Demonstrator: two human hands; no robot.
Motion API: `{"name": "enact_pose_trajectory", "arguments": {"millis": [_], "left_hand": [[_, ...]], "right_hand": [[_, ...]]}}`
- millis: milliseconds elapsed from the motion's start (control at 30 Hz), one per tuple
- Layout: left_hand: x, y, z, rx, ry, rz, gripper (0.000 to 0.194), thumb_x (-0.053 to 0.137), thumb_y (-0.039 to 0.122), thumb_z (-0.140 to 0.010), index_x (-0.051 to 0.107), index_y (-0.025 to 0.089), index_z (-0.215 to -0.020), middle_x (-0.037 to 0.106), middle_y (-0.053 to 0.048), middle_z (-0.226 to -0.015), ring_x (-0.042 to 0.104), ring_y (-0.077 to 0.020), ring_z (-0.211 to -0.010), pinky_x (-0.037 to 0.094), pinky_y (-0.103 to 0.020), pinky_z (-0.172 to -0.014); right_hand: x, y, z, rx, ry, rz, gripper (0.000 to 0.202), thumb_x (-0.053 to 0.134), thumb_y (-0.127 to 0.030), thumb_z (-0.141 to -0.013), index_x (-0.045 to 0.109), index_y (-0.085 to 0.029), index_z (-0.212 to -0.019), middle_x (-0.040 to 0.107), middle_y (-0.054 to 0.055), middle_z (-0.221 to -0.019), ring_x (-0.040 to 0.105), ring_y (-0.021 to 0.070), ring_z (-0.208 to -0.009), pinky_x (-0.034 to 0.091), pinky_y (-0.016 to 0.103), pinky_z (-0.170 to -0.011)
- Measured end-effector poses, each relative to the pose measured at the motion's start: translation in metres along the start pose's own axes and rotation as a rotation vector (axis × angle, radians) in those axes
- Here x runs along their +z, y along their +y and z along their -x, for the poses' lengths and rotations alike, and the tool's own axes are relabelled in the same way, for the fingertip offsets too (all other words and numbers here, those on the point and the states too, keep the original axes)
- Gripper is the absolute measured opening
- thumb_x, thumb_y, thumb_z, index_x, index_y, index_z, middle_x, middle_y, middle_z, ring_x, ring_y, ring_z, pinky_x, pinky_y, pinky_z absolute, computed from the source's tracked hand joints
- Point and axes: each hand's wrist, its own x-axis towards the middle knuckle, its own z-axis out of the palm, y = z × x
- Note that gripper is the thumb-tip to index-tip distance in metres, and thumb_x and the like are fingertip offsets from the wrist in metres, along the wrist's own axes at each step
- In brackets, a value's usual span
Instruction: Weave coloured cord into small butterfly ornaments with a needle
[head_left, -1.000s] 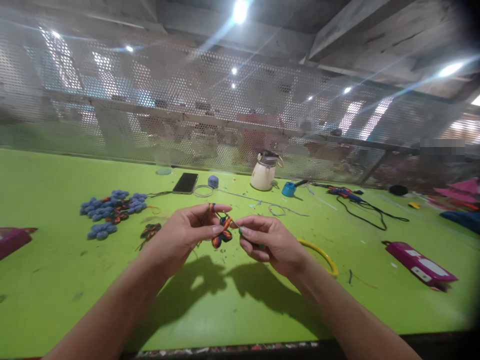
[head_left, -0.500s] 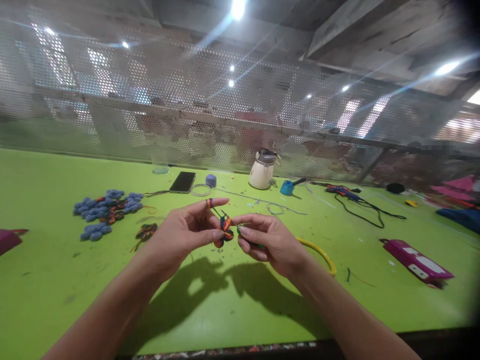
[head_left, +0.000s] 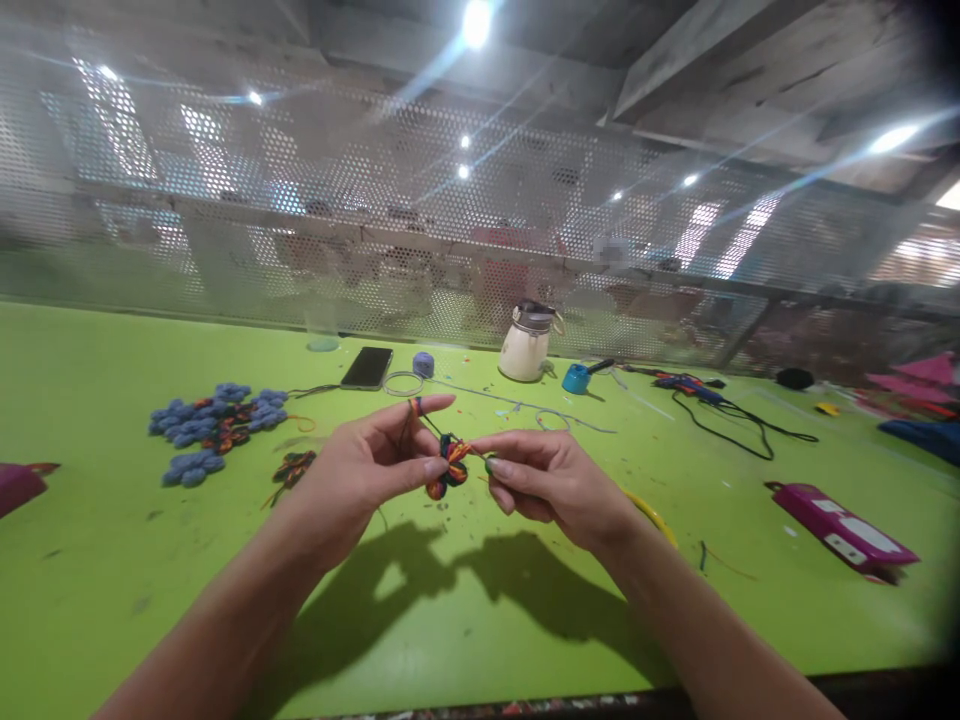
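Observation:
Between thumb and fingers, my left hand (head_left: 375, 465) pinches a small multicoloured crochet flower (head_left: 448, 475) in dark green, orange and red yarn. A strand of that yarn (head_left: 431, 424) wraps round my raised left index finger and runs down to the flower. My right hand (head_left: 551, 480) is closed on a crochet hook (head_left: 489, 464) with a green handle; its thin tip is at the flower's upper right side. The rest of the handle is hidden in my palm. Left of my hands, a similar dark multicoloured piece (head_left: 292, 468) lies on the green table (head_left: 420, 640).
Blue crochet flowers (head_left: 193, 466) lie at left. Behind my hands are a phone (head_left: 367, 367), a purple yarn roll (head_left: 423, 364), a white bottle (head_left: 523, 350) and a blue pot (head_left: 576, 378). A glue gun (head_left: 694, 388) with its cord and a magenta power strip (head_left: 844, 525) are at right.
My right hand has shifted slightly to the right with the hook, which now lies flatter beside the flower. My left hand keeps its pinch almost in place.

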Motion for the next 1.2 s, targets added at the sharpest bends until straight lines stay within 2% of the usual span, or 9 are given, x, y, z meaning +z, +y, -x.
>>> {"name": "enact_pose_trajectory", "arguments": {"millis": [167, 333, 533, 800, 1000, 1200], "left_hand": [[0.001, 0.001, 0.001, -0.01, -0.008, 0.005, 0.051, 0.078, 0.014, -0.069, 0.064, 0.016, -0.118, 0.062, 0.003, -0.07, 0.06, -0.0102, -0.061, 0.049, -0.023, -0.06], [0.003, 0.003, 0.003, -0.005, -0.041, -0.018, 0.063, 0.077, 0.016, -0.071, 0.054, 0.018, -0.13, 0.063, 0.003, -0.068, 0.059, -0.011, -0.059, 0.048, -0.024, -0.059], [0.004, 0.004, 0.003, 0.018, -0.036, 0.03, 0.048, 0.078, 0.015, -0.07, 0.065, 0.016, -0.116, 0.062, 0.002, -0.069, 0.058, -0.0103, -0.058, 0.047, -0.023, -0.056], [0.005, 0.003, 0.004, 0.025, -0.031, 0.039, 0.046, 0.078, 0.015, -0.071, 0.066, 0.018, -0.115, 0.061, 0.002, -0.07, 0.057, -0.0088, -0.06, 0.047, -0.019, -0.055], [0.002, 0.002, 0.003, 0.055, -0.064, 0.035, 0.048, 0.078, 0.016, -0.071, 0.066, 0.02, -0.117, 0.062, 0.002, -0.07, 0.057, -0.0087, -0.059, 0.049, -0.019, -0.055], [0.002, 0.001, 0.005, 0.064, -0.082, 0.02, 0.047, 0.078, 0.017, -0.072, 0.066, 0.022, -0.117, 0.062, 0.002, -0.071, 0.057, -0.0086, -0.059, 0.049, -0.019, -0.053]], "right_hand": [[-0.002, -0.006, 0.002, -0.036, -0.021, 0.116, 0.027, 0.064, -0.026, -0.085, 0.072, -0.021, -0.11, 0.057, -0.003, -0.055, 0.03, 0.0016, -0.038, 0.017, 0.018, -0.037], [-0.004, -0.008, 0.005, -0.069, -0.034, 0.194, 0.028, 0.062, -0.026, -0.086, 0.072, -0.021, -0.111, 0.058, -0.003, -0.056, 0.03, 0.0016, -0.038, 0.019, 0.018, -0.037], [-0.007, -0.011, 0.006, -0.093, -0.059, 0.228, 0.029, 0.062, -0.027, -0.087, 0.071, -0.021, -0.114, 0.059, -0.002, -0.057, 0.03, 0.0017, -0.038, 0.021, 0.017, -0.037], [-0.009, -0.014, 0.007, -0.125, -0.088, 0.281, 0.03, 0.06, -0.024, -0.087, 0.07, -0.018, -0.114, 0.058, -0.003, -0.057, 0.029, 0.002, -0.038, 0.024, 0.017, -0.037], [-0.009, -0.014, 0.007, -0.215, -0.064, 0.373, 0.028, 0.059, -0.017, -0.086, 0.071, -0.018, -0.111, 0.059, -0.002, -0.058, 0.04, 0.0044, -0.045, 0.031, 0.018, -0.043], [-0.008, -0.014, 0.011, -0.284, -0.016, 0.547, 0.029, 0.055, -0.017, -0.089, 0.072, -0.018, -0.112, 0.06, 0.0, -0.059, 0.05, 0.0085, -0.054, 0.038, 0.021, -0.051]]}}
